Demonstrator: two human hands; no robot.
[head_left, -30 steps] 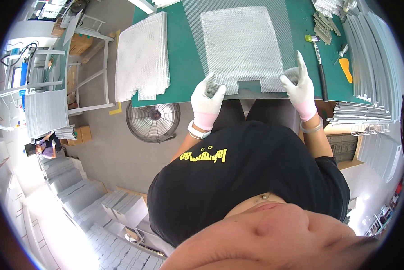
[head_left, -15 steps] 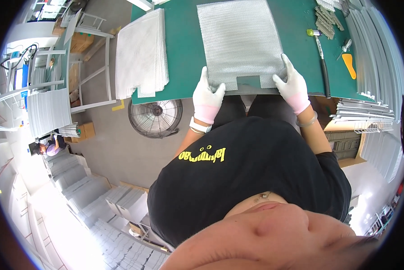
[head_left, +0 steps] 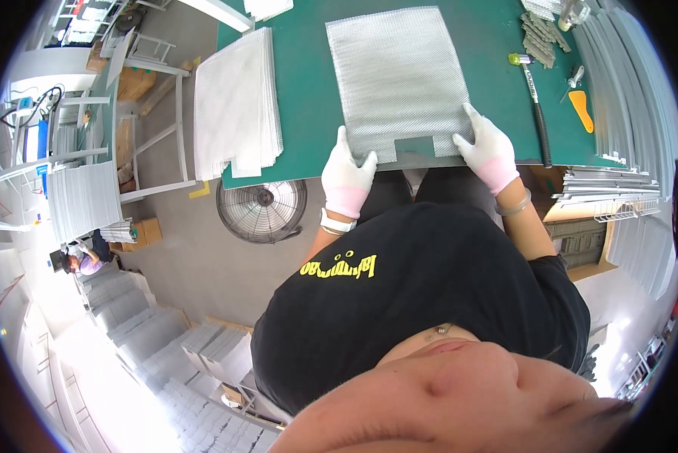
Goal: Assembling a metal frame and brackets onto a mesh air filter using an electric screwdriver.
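Observation:
A silvery mesh sheet (head_left: 399, 75) lies flat on the green table (head_left: 497, 60); whether it is one layer or a stack I cannot tell. A rectangular notch is cut into its near edge. My left hand (head_left: 348, 174), in a white glove with a pink cuff, holds its near left corner with the thumb on top and a finger along the side. At the near right corner my right hand (head_left: 488, 153), gloved the same way, grips the edge between thumb and fingers. The undersides of both corners are hidden.
To the left lies a fanned pile of similar mesh sheets (head_left: 233, 106). A hammer (head_left: 535, 106), an orange scraper (head_left: 580, 111) and grey strips (head_left: 539, 38) lie at the right, beside long metal profiles (head_left: 626, 83). A floor fan (head_left: 263, 208) stands below the table's front left.
The whole view has shifted slightly, with the table lower in the picture. Both hands stay at the same corners of the mesh sheet, which shows no clear movement on the table.

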